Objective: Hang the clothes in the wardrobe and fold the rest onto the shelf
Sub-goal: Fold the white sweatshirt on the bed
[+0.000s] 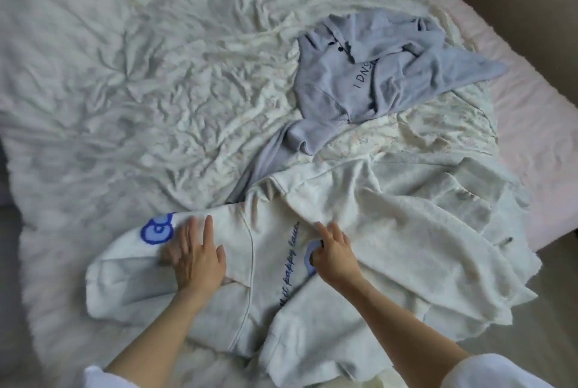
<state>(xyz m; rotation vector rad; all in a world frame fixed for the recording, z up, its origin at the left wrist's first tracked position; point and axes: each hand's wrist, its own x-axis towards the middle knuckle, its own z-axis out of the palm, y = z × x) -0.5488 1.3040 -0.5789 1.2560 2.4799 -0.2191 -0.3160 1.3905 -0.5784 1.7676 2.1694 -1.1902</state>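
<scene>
Nearest us, our left hand (195,257) presses flat on the white sweatshirt (359,262) spread on the bed (109,90); our right hand (333,251) pinches its fabric. A grey hoodie (359,74) lies beyond.

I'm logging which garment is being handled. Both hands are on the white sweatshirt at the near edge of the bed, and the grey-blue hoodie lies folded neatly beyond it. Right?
One thing is off. In the head view the grey-blue hoodie lies crumpled, not neatly folded. The rest holds: the left hand and the right hand are both on the white sweatshirt at the near edge of the bed.
</scene>
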